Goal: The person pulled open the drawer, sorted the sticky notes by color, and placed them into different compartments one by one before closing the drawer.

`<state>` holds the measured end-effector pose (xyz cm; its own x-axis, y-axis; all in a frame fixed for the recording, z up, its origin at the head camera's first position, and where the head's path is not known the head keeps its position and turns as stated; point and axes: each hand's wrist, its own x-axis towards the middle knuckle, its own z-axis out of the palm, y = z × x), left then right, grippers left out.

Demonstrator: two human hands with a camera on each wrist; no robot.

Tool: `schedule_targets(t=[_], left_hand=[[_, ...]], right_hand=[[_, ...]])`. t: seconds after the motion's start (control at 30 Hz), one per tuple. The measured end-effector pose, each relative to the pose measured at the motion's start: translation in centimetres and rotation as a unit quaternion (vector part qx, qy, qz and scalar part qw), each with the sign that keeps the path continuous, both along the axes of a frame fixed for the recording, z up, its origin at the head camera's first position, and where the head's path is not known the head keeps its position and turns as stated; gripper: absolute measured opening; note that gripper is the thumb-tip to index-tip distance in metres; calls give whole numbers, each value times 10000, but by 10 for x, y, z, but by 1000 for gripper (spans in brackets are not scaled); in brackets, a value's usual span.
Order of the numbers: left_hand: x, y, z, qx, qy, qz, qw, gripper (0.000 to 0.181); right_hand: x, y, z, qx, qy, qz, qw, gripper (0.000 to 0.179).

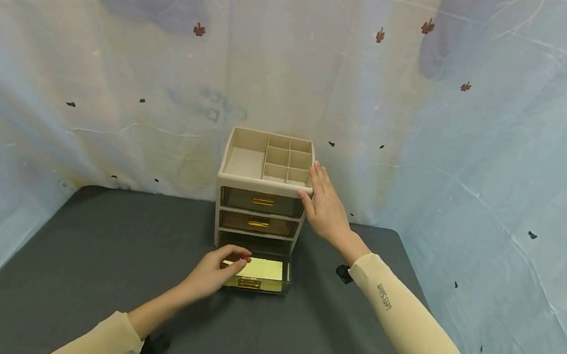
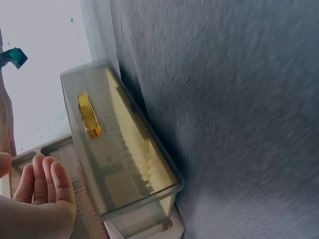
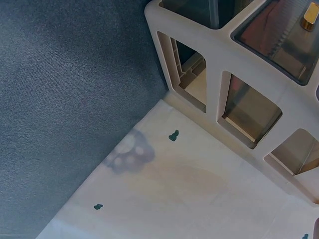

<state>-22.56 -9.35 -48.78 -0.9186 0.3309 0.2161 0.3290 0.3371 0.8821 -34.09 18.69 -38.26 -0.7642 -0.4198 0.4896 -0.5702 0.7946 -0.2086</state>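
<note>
A beige desktop drawer organizer [image 1: 266, 186] stands on the dark table, with an open-topped compartment tray above its drawers. Its clear bottom drawer [image 1: 286, 288] is pulled out and contains a yellow stack, perhaps paper notes [image 1: 267, 269]. My left hand [image 1: 214, 269] hovers over the left part of this drawer, fingers loosely bent and holding nothing. In the left wrist view, the left fingers [image 2: 51, 181] are beside the drawer's gold handle [image 2: 88, 114], apart from it. With straight fingers, my right hand [image 1: 328, 207] rests against the organizer's upper right side.
Two more clear drawers with gold handles, the top drawer [image 1: 287, 205] and middle drawer [image 1: 284, 228], are closed. Behind the dark table [image 1: 146, 242] hangs a patterned curtain [image 1: 274, 80], which also runs along both sides. Window-like openings line the organizer's side [image 3: 213, 64].
</note>
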Motion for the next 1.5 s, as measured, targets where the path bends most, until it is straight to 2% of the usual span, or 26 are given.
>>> schedule_targets(t=[0.23,0.5,0.67,0.87,1.1,1.2,1.4,1.5], left_hand=[[15,-5,-5,372,-306,-309,9984,33],[28,-9,-16,137,-574,-464,9972,33],[33,-7,-27,85,-824,-523,9952,35],[33,-5,-41,94,-1097,-443,9929,35],[32,-2,-50,494,-1981,-321,9784,40],[31,0,-53,681,-2252,-205,9717,43],[27,5,-53,1106,-2670,-6,9573,48],[25,7,-54,1282,-2701,14,9543,51]], right_hand=[[1,0,1,-7,-33,-14,10000,70],[1,0,1,-12,-49,-7,10000,69],[0,1,0,-43,-10,2,10000,69],[0,1,-1,-38,-17,17,10000,70],[-1,1,-1,-51,-21,19,10000,71],[0,0,0,-54,-61,-2,10000,70],[0,0,-1,-19,-105,-34,9999,71],[0,0,0,-26,-89,-38,9999,71]])
